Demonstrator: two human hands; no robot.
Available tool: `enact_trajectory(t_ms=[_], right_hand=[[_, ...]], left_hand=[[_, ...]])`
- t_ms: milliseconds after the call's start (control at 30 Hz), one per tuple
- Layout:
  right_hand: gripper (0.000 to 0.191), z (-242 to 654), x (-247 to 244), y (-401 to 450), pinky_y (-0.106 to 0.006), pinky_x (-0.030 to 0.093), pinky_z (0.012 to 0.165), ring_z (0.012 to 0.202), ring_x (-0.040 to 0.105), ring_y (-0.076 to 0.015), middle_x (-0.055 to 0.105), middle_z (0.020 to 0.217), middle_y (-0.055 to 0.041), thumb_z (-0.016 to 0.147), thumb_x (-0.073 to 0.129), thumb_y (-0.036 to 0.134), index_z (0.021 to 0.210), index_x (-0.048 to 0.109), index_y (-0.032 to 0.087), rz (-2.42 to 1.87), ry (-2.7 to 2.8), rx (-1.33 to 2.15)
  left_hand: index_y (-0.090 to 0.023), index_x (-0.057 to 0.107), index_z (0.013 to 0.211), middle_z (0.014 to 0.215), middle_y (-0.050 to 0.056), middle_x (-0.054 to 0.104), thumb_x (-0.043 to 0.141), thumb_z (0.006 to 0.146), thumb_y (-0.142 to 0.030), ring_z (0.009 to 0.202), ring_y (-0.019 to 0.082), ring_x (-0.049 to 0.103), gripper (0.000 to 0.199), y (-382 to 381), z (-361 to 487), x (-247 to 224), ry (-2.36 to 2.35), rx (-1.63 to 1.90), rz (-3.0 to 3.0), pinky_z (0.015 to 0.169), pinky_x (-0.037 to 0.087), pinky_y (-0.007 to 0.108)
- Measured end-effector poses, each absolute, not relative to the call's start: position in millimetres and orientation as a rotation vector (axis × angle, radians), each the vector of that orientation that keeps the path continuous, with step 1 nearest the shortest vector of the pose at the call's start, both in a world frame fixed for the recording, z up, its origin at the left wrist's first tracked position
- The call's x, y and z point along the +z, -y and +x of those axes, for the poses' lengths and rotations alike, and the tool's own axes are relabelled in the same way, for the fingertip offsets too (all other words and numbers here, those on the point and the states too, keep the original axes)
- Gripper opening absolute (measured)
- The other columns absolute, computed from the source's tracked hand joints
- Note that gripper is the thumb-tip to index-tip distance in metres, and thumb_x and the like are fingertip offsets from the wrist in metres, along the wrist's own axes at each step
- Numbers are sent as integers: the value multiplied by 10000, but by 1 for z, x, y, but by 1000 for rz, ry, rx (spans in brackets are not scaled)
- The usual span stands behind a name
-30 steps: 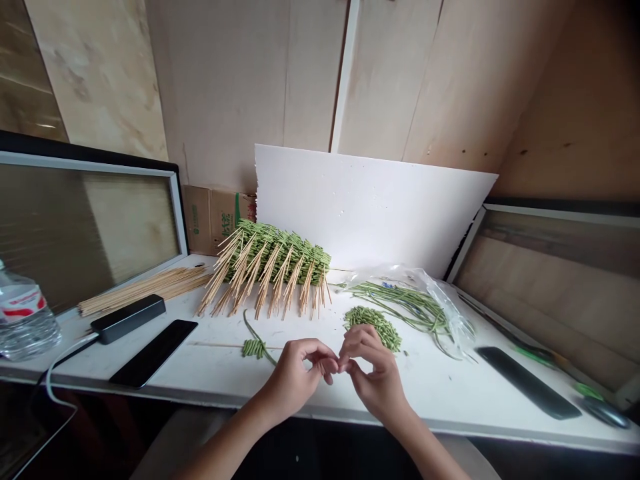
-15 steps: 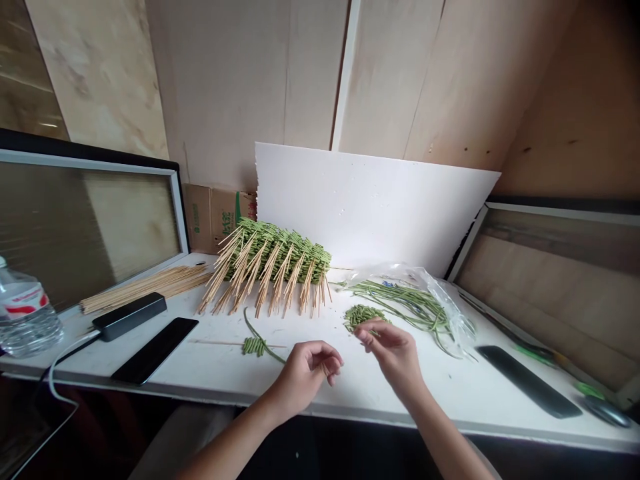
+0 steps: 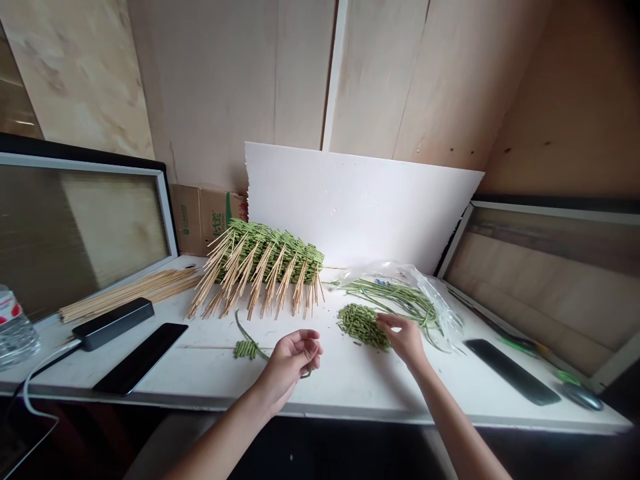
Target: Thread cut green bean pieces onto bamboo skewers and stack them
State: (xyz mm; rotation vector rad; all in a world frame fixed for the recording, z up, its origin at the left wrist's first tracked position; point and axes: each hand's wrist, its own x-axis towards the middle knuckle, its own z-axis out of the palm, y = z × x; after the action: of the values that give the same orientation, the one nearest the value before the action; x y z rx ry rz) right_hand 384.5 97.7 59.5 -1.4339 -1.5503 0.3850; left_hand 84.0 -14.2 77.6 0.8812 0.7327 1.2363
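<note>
Left of the pile [image 3: 360, 325], many skewers [image 3: 264, 259] look done; uncut stems [image 3: 395, 293] behind it remain. Left hand [image 3: 293, 363] apparently grips one stem [image 3: 245, 331]; right hand [image 3: 404, 339], at the pile: can't tell.

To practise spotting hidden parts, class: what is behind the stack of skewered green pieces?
Behind the stack, a cardboard box shows at the left end and a white board farther right. The stack hides the box's lower right and the board's lower left.

The one head view looks forward and down from above and behind the hands [image 3: 290, 363], near, taking in the worktop [image 3: 345, 380] around them and the wall [image 3: 225, 100] beyond.
</note>
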Motion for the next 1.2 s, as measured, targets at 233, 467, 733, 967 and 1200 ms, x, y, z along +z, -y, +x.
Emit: enact_trajectory(t_ms=[233,467,733,967,1200], right_hand=[[314,377,75,-90,-434,583,827,880,741,-293,818,983,-118,838,612,361,975,832,184,-1446,1549,338],[430,320,119,-31,-347,603,686,912,721,-246,772,1104,-116,886,727,527,1174,767,209,-971,1987,834],[234,282,121,3,-287,495,653,816,649,-187,733,854,-39,955,679,453,909,768,242,-832,2113,735],[180,297,124,-8,-307,525,693,877,659,-199,722,938,-49,970,669,399,966,743,236,-849,2068,700],[118,289,124,1,-338,501,668,859,572,-229,711,885,-50,968,675,362,948,747,270,-852,2181,485]], left_hand=[[-138,657,1018,789,19,672,926,708,-431,651,102,588,504,13,84,75,-752,1256,891,711,439,260],[-146,623,1082,859,3,626,979,609,-445,615,111,625,663,14,87,77,-713,1278,991,670,466,268],[-169,579,1212,958,50,666,842,737,-613,648,147,683,701,15,85,77,-725,1200,1175,697,500,297],[-131,787,914,793,77,725,718,915,-478,681,176,641,354,14,65,91,-960,1120,1674,726,511,320],[-197,791,964,969,77,760,673,959,-372,917,221,676,211,20,68,98,-1109,1237,1815,797,488,298]])
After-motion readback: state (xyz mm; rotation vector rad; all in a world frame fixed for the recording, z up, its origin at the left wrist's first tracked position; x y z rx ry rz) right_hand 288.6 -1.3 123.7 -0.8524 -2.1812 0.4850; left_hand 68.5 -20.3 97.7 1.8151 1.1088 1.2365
